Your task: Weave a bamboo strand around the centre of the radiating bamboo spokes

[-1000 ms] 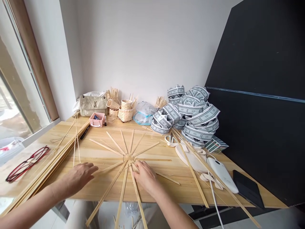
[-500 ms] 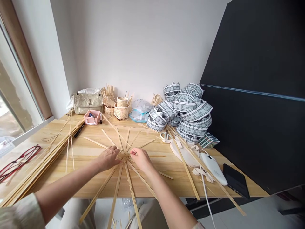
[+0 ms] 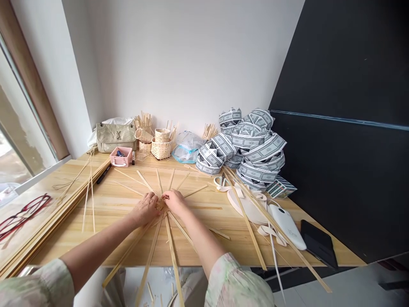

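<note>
Flat bamboo strips (image 3: 171, 243) radiate like spokes from a small woven centre on the table, and the nearer ones hang past the front edge. My left hand (image 3: 145, 209) rests on the left side of that centre, its curled fingers gripping the spokes there. On the far right side, my right hand (image 3: 174, 201) pinches a thin weaving strip close to the centre. A thin strip (image 3: 129, 176) runs out to the upper left from near my hands. Both hands cover most of the woven part, and the fingertips are partly hidden.
Long strips (image 3: 60, 209) lie bundled at left beside red glasses (image 3: 24, 215). Behind stand a pink box (image 3: 121, 157), small baskets (image 3: 161, 149), a handbag (image 3: 116, 137) and paper crowns (image 3: 255, 145). Scissors (image 3: 221, 182), a white device (image 3: 287, 228) and a phone (image 3: 318, 243) lie at right.
My right hand has moved left and slightly away from me, closer to my left hand. The thin strip that slanted up from it has swung down to the left.
</note>
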Available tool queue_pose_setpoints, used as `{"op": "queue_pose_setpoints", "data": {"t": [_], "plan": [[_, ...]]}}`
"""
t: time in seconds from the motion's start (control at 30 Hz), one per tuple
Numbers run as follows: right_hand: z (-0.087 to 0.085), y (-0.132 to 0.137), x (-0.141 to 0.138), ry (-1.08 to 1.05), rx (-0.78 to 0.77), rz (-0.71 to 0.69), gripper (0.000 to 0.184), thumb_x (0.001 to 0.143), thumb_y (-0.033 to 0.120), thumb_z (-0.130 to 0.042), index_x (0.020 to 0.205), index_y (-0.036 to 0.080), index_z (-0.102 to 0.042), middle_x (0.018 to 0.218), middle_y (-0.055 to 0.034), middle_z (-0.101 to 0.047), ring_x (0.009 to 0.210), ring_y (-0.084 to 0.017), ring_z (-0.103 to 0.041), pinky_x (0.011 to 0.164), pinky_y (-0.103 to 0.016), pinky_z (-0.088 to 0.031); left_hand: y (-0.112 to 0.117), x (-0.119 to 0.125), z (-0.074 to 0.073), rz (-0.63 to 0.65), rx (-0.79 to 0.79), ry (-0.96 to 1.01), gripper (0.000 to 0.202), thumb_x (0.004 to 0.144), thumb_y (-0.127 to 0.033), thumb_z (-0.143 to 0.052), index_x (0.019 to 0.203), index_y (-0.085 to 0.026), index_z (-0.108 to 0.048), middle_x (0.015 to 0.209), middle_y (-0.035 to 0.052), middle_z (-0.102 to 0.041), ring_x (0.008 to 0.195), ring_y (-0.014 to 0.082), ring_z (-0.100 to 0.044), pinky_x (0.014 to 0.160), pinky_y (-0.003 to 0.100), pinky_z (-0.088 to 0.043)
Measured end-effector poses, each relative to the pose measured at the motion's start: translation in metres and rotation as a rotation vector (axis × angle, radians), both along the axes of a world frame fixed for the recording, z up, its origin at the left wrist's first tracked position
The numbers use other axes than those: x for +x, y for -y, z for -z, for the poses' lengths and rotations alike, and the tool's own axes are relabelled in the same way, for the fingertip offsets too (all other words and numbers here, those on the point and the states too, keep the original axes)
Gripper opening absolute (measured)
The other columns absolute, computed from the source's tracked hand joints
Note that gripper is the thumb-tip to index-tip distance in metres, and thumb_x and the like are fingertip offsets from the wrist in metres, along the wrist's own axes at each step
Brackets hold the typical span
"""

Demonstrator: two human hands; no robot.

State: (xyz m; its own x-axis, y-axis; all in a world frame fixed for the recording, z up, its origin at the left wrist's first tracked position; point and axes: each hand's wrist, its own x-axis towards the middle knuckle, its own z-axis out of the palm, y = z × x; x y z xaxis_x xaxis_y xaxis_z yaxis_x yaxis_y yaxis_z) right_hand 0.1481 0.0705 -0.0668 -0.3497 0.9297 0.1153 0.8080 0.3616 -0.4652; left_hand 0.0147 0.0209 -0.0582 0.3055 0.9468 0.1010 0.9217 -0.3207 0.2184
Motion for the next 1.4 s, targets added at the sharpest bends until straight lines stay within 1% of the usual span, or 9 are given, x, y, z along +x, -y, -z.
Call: {"op": "queue_pose_setpoints", "data": {"t": [0.17,0.43,0.7,0.9,1.0,1.1,1.23,1.33,1.4], "plan": [[0.000,0.000,0.000,0.040,0.020,-0.018,0.021,0.067,0.012,-0.049,0.079,0.023,-0.064,0.086,-0.0007,-0.062,0.082,-0.013,-0.053,0.068,-0.021,-0.036,-0.003,0.000,0.009,-0.045,-0.009,0.080,0.027,0.067,-0.021,-0.058,0.092,-0.015,-0.051,0.102,0.0086,-0.049,0.098,0.0213,-0.044,0.086,0.031,-0.037],[0.000,0.004,-0.003,0.081,0.057,-0.056,0.019,0.068,0.010,-0.046,0.076,0.021,-0.060,0.084,-0.0029,-0.061,0.078,-0.014,-0.052,0.064,-0.023,-0.033,-0.008,-0.003,0.028,-0.049,0.050,0.219,0.030,0.062,-0.014,-0.058,0.091,-0.016,-0.050,0.102,0.0081,-0.048,0.098,0.0222,-0.045,0.087,0.034,-0.038],[0.011,0.005,-0.001,-0.004,0.068,-0.024,0.021,0.068,0.008,-0.040,0.076,0.020,-0.056,0.083,-0.0016,-0.059,0.077,-0.013,-0.051,0.066,-0.021,-0.034,-0.003,-0.003,0.015,-0.034,-0.033,0.237,0.031,0.064,-0.015,-0.055,0.094,-0.015,-0.050,0.104,0.0093,-0.049,0.099,0.0220,-0.045,0.086,0.035,-0.037],[0.013,0.008,0.000,-0.134,0.100,-0.016,0.022,0.064,0.006,-0.040,0.074,0.019,-0.055,0.078,-0.0016,-0.058,0.074,-0.012,-0.050,0.066,-0.021,-0.035,-0.003,-0.005,0.025,-0.017,0.050,0.228,0.031,0.065,-0.016,-0.057,0.095,-0.016,-0.050,0.104,0.0076,-0.050,0.097,0.0197,-0.047,0.084,0.032,-0.039],[0.013,0.009,0.004,-0.231,0.044,0.013,0.022,0.063,0.006,-0.041,0.074,0.018,-0.056,0.074,-0.0006,-0.058,0.069,-0.011,-0.050,0.063,-0.020,-0.036,-0.001,-0.005,0.021,0.006,0.070,0.170,0.030,0.065,-0.016,-0.059,0.094,-0.016,-0.052,0.103,0.0072,-0.052,0.097,0.0200,-0.048,0.084,0.031,-0.040],[0.014,0.007,0.009,-0.333,-0.073,0.041,0.018,0.063,0.010,-0.043,0.071,0.018,-0.058,0.067,0.0017,-0.058,0.062,-0.011,-0.050,0.058,-0.019,-0.037,-0.003,-0.004,0.010,0.038,0.090,0.092,0.029,0.066,-0.015,-0.058,0.095,-0.017,-0.054,0.101,0.0075,-0.055,0.098,0.0218,-0.049,0.085,0.033,-0.039],[0.009,0.001,0.016,-0.415,-0.152,0.100,0.021,0.067,0.016,-0.041,0.074,0.019,-0.061,0.064,0.0028,-0.059,0.059,-0.010,-0.051,0.054,-0.018,-0.037,-0.013,-0.005,-0.001,0.049,0.017,0.131,0.028,0.070,-0.008,-0.050,0.097,-0.015,-0.056,0.095,0.0071,-0.058,0.089,0.0174,-0.055,0.079,0.026,-0.042],[-0.001,0.000,0.023,-0.357,-0.109,0.178,0.022,0.068,0.016,-0.042,0.075,0.020,-0.062,0.067,0.0026,-0.061,0.061,-0.010,-0.052,0.055,-0.019,-0.038,-0.022,-0.004,0.000,0.039,-0.020,0.146,0.028,0.072,-0.004,-0.045,0.094,-0.015,-0.058,0.092,0.0061,-0.058,0.082,0.0147,-0.057,0.074,0.022,-0.043],[-0.004,0.003,0.028,-0.304,-0.095,0.216,0.018,0.065,0.013,-0.046,0.067,0.020,-0.063,0.065,0.0020,-0.061,0.062,-0.011,-0.052,0.056,-0.019,-0.038,-0.024,-0.003,0.002,0.042,-0.018,0.140,0.029,0.071,-0.004,-0.045,0.096,-0.014,-0.058,0.094,0.0069,-0.057,0.085,0.0156,-0.056,0.077,0.023,-0.043]]}}
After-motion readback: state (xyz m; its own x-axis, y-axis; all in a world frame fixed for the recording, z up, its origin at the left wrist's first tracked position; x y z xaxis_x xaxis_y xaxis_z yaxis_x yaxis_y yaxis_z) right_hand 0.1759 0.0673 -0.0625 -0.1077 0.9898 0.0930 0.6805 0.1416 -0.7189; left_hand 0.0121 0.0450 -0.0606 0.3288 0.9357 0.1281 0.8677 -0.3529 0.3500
